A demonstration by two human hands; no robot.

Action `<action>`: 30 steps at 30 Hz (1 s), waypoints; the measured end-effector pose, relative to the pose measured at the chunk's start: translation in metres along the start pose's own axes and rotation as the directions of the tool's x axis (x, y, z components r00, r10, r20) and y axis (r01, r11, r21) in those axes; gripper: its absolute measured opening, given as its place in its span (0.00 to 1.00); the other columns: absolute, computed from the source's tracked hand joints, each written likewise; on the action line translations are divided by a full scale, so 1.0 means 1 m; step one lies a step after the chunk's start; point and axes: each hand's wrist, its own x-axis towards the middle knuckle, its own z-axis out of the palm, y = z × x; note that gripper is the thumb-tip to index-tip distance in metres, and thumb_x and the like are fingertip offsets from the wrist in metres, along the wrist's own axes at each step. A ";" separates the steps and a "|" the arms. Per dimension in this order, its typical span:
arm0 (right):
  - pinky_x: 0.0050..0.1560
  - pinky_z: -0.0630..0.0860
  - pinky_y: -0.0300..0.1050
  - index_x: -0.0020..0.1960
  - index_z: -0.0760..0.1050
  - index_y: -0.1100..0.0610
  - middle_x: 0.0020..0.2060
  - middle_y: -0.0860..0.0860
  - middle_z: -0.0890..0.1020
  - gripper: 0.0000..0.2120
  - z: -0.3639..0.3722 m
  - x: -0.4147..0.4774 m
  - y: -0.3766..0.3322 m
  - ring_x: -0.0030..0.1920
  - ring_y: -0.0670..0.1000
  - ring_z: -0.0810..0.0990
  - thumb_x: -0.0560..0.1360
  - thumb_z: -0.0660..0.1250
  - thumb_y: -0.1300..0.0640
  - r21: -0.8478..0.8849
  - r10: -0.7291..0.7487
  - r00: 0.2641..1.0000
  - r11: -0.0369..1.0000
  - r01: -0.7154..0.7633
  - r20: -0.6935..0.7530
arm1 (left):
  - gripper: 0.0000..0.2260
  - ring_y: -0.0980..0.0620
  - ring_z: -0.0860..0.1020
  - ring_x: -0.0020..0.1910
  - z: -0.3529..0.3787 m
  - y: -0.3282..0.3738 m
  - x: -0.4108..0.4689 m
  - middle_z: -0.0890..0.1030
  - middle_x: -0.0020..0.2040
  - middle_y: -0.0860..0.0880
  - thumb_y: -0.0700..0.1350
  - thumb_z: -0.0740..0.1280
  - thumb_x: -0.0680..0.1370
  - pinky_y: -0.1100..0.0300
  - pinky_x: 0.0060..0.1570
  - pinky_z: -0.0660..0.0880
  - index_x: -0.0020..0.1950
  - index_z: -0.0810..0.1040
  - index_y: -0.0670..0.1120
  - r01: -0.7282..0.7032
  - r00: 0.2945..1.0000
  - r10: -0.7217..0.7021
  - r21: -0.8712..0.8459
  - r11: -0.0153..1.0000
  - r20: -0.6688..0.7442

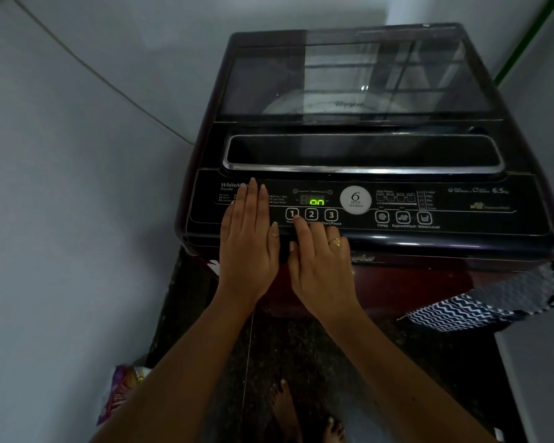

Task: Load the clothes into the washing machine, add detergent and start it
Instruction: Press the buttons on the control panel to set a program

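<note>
Buttons come next, because the washing machine (365,155) has its glass lid (359,81) shut and the little green screen (316,202) says "on". So the step in hand looks like picking the wash and starting it. I cannot tell if clothes or soap are inside; the glass is dark and shiny.

The left hand (250,238) lies flat on the left end of the front panel (461,215), fingers straight and together, holding nothing. The right hand (320,266) is just beside it, also holding nothing. Its pointing finger (299,223) reaches up to the edge of button 1 (291,214), the power button, and seems to touch it or sit just below it. The other fingers rest loose on the front edge.

To do this well, use one fingertip only. Button 2 (311,214) and button 3 (331,215) sit in a row right next to button 1, very close, so a flat finger could hit two at once. Button 3 is marked Start/Pause, and that is likely the one to press last. Slide the finger to the right, look at the number, then push straight down, once. Pushing button 1 again might turn the machine off, so watch the green screen after every push.

Lift the left hand a little, too. It covers some of the words on the panel.

A shiny packet (125,391) lies on the floor by the left wall, maybe the soap.
</note>
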 end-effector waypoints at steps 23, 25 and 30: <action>0.41 0.72 0.46 0.65 0.67 0.62 0.45 0.54 0.77 0.22 -0.007 0.001 -0.002 0.43 0.52 0.72 0.73 0.53 0.57 0.023 0.032 0.997 0.999 -0.033 0.074 | 0.25 0.47 0.53 0.76 0.000 -0.001 0.001 0.57 0.76 0.42 0.50 0.47 0.81 0.54 0.74 0.48 0.75 0.56 0.39 0.000 1.000 0.000 0.005 1.000 0.013; 0.42 0.72 0.46 0.67 0.65 0.62 0.45 0.54 0.76 0.24 -0.009 0.002 -0.002 0.43 0.51 0.70 0.73 0.53 0.57 0.013 0.034 0.996 0.999 -0.035 0.084 | 0.25 0.48 0.52 0.76 0.000 -0.001 0.001 0.56 0.76 0.42 0.50 0.47 0.81 0.54 0.74 0.47 0.76 0.56 0.39 0.000 1.000 0.000 0.013 1.000 0.019; 0.42 0.73 0.46 0.70 0.62 0.63 0.44 0.54 0.75 0.26 -0.012 0.001 -0.001 0.42 0.51 0.70 0.73 0.52 0.57 0.015 0.025 0.993 1.000 -0.027 0.112 | 0.25 0.47 0.53 0.76 0.000 -0.001 0.001 0.57 0.76 0.42 0.50 0.47 0.81 0.53 0.74 0.49 0.75 0.57 0.39 -0.002 1.000 0.001 0.023 1.000 0.022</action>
